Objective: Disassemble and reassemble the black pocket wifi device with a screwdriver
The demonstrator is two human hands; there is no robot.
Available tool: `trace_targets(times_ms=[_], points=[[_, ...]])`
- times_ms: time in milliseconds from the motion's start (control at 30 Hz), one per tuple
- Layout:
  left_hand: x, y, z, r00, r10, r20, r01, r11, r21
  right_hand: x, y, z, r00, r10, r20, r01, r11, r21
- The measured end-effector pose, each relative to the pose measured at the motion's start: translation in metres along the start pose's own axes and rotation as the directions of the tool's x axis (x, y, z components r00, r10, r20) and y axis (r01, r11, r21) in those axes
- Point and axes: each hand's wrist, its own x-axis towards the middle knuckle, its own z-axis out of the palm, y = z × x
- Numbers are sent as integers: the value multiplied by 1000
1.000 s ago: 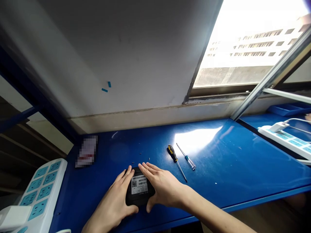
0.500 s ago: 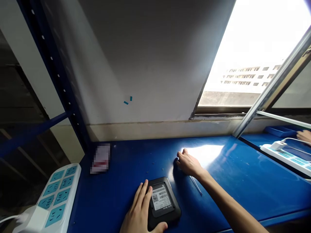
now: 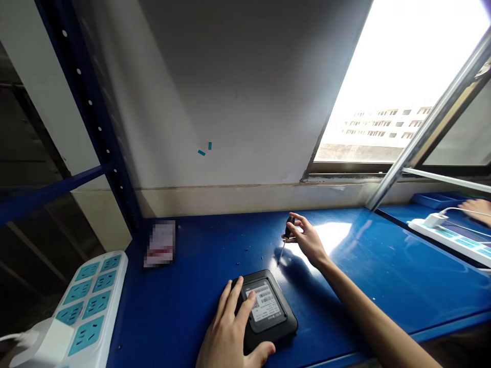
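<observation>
My left hand (image 3: 230, 322) is spread over the near left side of a black square device (image 3: 289, 319) with a white barcode label, its thumb at the near edge. The device lies label up on the blue table. Farther back and right, my right hand (image 3: 309, 240) holds a screwdriver (image 3: 290, 226) by its black handle. The thin shaft slants down and a little left, its tip close to the tabletop; whether it touches, I cannot tell. Small screw-like pieces (image 3: 262, 258) lie beyond the device.
A white power strip (image 3: 120, 276) with a plugged-in adapter (image 3: 49, 340) stands at the left. A blurred-out flat item (image 3: 160, 244) lies behind it. Past a metal post (image 3: 399, 168) are another power strip (image 3: 456, 243), a blue tray (image 3: 433, 200) and another person's hand (image 3: 475, 209).
My right hand has raised the screwdriver, which lay low with its shaft toward me, and turned it tip down. My left hand stays on the device. The view has shifted slightly.
</observation>
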Motion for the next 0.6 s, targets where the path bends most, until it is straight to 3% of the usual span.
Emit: trace_targets(times_ms=[133,300,433,600], points=[[-2,-2,-1,1000,9,-16,-9,1000,3,-5,2,17,993,-11,-116,38,971,235],[-5,-7,7,992,36,-124,-28,997,66,-13,3,28,991,-20,-136,71,922,380],[-9,-10,15,973,77,-219,-49,990,131,-19,-3,27,988,-12,-153,82,885,458],[-11,-12,17,966,89,-245,-44,982,186,-25,-12,18,994,21,-105,43,819,572]])
